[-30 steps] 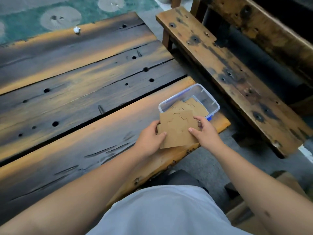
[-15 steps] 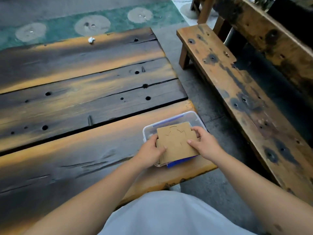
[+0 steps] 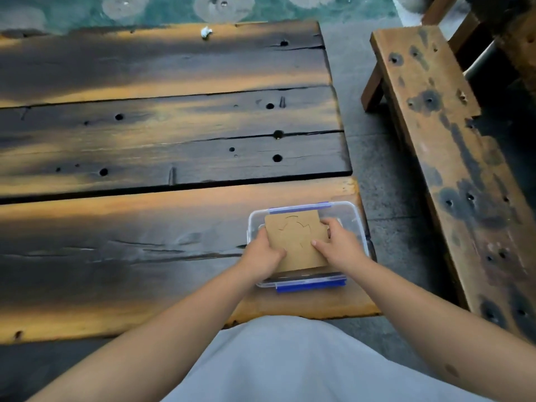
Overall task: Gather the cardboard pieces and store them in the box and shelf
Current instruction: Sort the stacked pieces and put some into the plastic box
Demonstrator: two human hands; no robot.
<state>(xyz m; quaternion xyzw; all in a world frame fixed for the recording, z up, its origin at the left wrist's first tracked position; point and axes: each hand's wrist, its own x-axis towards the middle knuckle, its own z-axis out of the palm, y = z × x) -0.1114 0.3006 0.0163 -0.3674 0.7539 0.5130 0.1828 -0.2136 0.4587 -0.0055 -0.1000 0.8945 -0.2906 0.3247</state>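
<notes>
Two hands grip one brown cardboard piece (image 3: 295,236) over a clear plastic box (image 3: 355,221) with blue latches. The left hand (image 3: 262,255) grasps the left edge of the cardboard piece, thumb curled onto its top face and the remaining fingers hidden underneath. The right hand (image 3: 338,245) grasps the right edge, thumb pressed on the top face and fingers curled around the far right corner. The cardboard piece lies roughly flat, within the outline of the box and covering most of its opening; whether it rests on contents inside the box or is held just above them cannot be determined. Cut lines forming a jagged shape are visible on the upper face of the cardboard piece. The box sits on the wooden table (image 3: 145,227), on the nearest plank, close to the right end of that plank and just short of its near edge. One blue latch (image 3: 310,286) runs along the near side of the box; a second blue latch (image 3: 298,208) runs along the far side. A small white scrap (image 3: 206,32) lies on the table at its far edge, well apart from the box. A wooden bench (image 3: 452,169) stands to the right of the box, separated from the table by a strip of grey floor (image 3: 385,169). Light grey clothing (image 3: 290,361) fills the lower frame, near side of the box.
</notes>
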